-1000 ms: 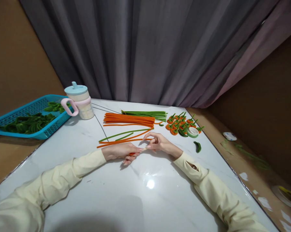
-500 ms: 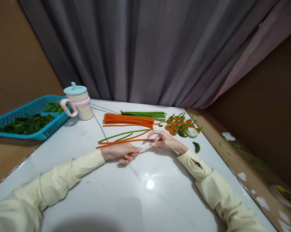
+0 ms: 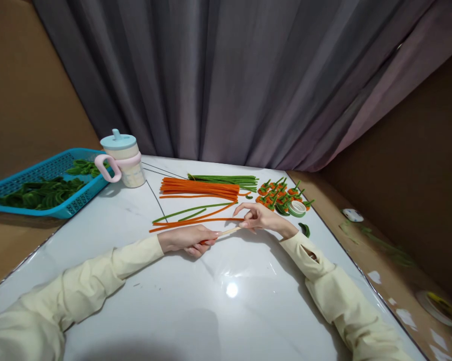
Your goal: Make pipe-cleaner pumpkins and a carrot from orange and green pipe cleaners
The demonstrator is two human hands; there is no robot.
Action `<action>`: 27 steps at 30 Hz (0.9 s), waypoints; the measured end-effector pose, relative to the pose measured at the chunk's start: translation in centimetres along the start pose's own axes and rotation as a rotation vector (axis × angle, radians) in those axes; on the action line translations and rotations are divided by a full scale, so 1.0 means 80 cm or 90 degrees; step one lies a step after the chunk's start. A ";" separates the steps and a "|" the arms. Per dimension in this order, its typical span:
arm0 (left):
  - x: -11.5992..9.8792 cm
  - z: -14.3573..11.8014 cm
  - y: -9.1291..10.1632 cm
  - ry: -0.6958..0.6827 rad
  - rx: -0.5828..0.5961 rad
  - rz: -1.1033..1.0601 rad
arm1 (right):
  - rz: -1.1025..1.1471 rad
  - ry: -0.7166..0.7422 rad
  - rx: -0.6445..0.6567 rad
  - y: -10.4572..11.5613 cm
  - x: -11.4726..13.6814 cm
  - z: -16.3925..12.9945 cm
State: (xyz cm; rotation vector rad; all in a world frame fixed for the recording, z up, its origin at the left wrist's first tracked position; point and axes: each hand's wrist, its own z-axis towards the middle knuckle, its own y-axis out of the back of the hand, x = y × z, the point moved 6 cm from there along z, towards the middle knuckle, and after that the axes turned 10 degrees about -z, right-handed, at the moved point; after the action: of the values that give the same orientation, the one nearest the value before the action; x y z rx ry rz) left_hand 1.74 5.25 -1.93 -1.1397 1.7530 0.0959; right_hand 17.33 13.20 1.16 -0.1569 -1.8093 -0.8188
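Observation:
A thin pale wooden stick (image 3: 229,232) spans the gap between my hands, above the white table. My left hand (image 3: 191,239) is closed round its left end, and a bit of orange pipe cleaner shows at those fingers. At the stick's right end, my right hand (image 3: 261,218) pinches with thumb and fingertips, the index finger arched above. Loose orange pipe cleaners (image 3: 196,222) and green pipe cleaners (image 3: 192,212) lie just beyond my left hand. Farther back are an orange pipe cleaner bundle (image 3: 199,188) and a green pipe cleaner bundle (image 3: 226,180).
Several small orange pumpkin-like pieces with green stems (image 3: 274,190) cluster at the right, beside a roll of tape (image 3: 297,208) and a curled green piece (image 3: 304,230). A lidded cup (image 3: 130,168) stands back left, near a blue basket (image 3: 70,208) of green pieces. A grey curtain (image 3: 229,85) hangs behind.
My right hand has shifted slightly to the right, still pinching the stick's end. The left hand stays nearly in place, its fingers drawn a little closer together.

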 end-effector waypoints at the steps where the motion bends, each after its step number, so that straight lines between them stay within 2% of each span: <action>1: 0.000 -0.001 0.001 -0.001 -0.002 -0.001 | -0.008 -0.004 -0.006 0.004 0.000 -0.001; 4: 0.001 -0.007 0.007 0.002 0.000 0.005 | -0.033 -0.021 -0.040 0.029 0.001 -0.014; 7: 0.002 -0.011 0.012 0.022 0.018 0.013 | -0.071 -0.062 -0.077 0.075 0.008 -0.057; 11: 0.001 -0.011 0.015 0.022 0.042 0.001 | -0.208 -0.231 -0.197 0.154 0.009 -0.156; 15: 0.000 -0.007 0.013 0.001 0.045 -0.009 | -0.231 -0.423 -0.362 0.206 -0.012 -0.264; 18: 0.000 -0.003 0.014 -0.015 0.043 -0.023 | -0.188 -0.525 -0.452 0.214 -0.036 -0.318; 22: 0.002 0.002 0.019 -0.039 0.030 -0.049 | -0.133 -0.562 -0.531 0.210 -0.063 -0.350; 24: 0.003 0.004 0.021 -0.050 0.028 -0.061 | -0.123 -0.575 -0.523 0.206 -0.077 -0.355; 27: 0.003 0.004 0.022 -0.054 0.034 -0.067 | -0.102 -0.589 -0.470 0.199 -0.097 -0.358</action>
State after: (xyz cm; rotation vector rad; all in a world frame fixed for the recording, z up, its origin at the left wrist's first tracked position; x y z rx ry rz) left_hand 0.72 6.23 -3.02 -1.1691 1.6088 0.0329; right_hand 50.42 10.21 6.45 -1.0122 -2.2656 -1.6938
